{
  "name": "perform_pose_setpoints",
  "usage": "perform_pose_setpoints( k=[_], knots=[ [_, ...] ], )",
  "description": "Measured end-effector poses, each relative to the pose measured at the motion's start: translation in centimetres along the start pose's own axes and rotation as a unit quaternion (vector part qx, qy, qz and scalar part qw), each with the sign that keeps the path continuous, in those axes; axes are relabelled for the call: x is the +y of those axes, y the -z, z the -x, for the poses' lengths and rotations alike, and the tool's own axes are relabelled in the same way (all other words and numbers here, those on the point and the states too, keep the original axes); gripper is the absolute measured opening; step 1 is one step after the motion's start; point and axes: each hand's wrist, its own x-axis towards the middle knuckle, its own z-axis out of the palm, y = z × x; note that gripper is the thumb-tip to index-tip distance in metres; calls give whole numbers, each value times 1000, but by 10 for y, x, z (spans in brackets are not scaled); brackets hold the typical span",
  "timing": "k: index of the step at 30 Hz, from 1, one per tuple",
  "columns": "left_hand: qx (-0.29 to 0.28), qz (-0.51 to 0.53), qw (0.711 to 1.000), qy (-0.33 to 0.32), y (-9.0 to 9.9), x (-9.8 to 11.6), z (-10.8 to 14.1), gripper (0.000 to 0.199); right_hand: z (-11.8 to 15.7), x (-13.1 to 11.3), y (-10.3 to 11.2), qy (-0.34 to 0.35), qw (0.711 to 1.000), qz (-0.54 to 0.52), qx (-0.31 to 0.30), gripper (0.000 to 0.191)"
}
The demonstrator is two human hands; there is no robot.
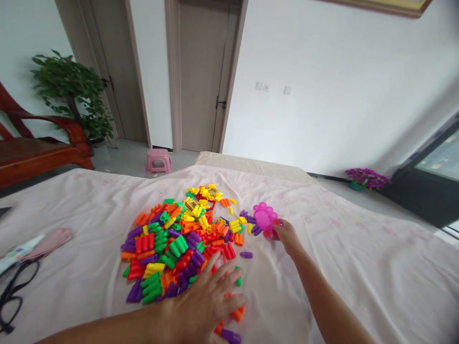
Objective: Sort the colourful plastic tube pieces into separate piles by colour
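Observation:
A pink flower-shaped plastic piece [264, 216] with rounded lobes is held at its right edge by my right hand [287, 236]. Small orange-red bits show on it beside my fingertips. My left hand [210, 298] is spread, palm down, over the lower right side of a pile of bullet-shaped plastic building blocks [175, 243]. The blocks are red, orange, yellow, green and purple, some joined in rows. Under and around my left fingers lie orange blocks [237, 313] and a purple block [231, 336], partly hidden. A single purple block [246, 254] lies between my hands.
A pale pink flowered cloth [358, 267] covers the surface in soft folds. Black-framed glasses [16, 291] and a folded pink item [50, 243] lie at the left. Beyond are a pink stool [158, 161], a wooden chair [46, 153] and potted plants.

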Motion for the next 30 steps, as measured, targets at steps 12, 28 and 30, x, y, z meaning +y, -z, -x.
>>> perform_pose_setpoints(
  k=[12,28,30],
  knots=[
    [-5,-53,996,65,4,-38,-11,41,62,-71,-105,188,943,258,-96,31],
    [115,-200,954,191,64,-127,19,23,52,-83,-76,119,986,-8,-117,30],
    [135,-186,956,183,61,-108,28,35,51,-59,-54,76,992,-22,-96,29]
  ],
)
